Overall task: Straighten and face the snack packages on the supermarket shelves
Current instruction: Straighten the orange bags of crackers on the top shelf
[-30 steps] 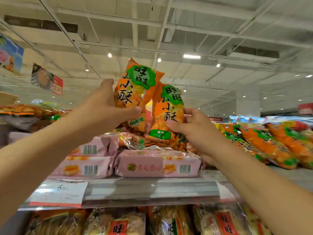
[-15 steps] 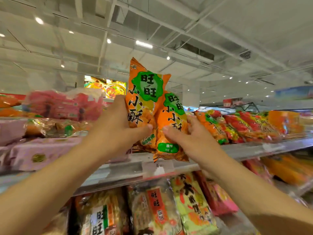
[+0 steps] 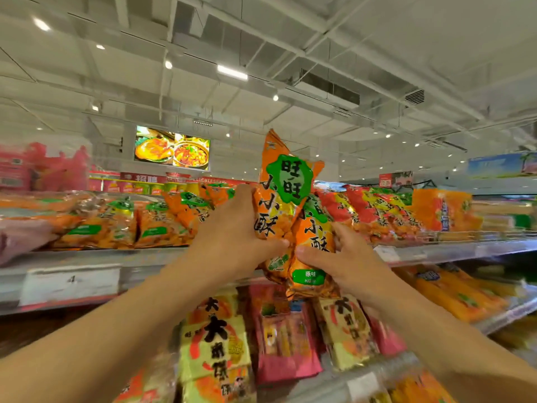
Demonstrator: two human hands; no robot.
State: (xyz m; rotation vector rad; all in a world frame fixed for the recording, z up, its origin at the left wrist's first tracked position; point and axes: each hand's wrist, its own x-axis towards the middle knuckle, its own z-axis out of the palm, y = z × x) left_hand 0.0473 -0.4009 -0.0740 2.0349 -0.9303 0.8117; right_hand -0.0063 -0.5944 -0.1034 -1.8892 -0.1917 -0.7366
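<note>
While both hands grip, left hand (image 3: 232,242) clamps the front orange bag (image 3: 279,199), right hand (image 3: 340,257) the overlapping rear orange bag (image 3: 312,257): labels outward, upright, probably for facing. Beyond the knuckles, matching bags (image 3: 162,222) lie slumped on the shelf (image 3: 145,257).

Both bare forearms reach up and forward; the left hand (image 3: 232,237) and right hand (image 3: 343,257) are raised close together, fingers curled, thumbs nearly touching.

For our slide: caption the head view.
Left hand and right hand hold two orange snack bags upright before the shelf.
</note>
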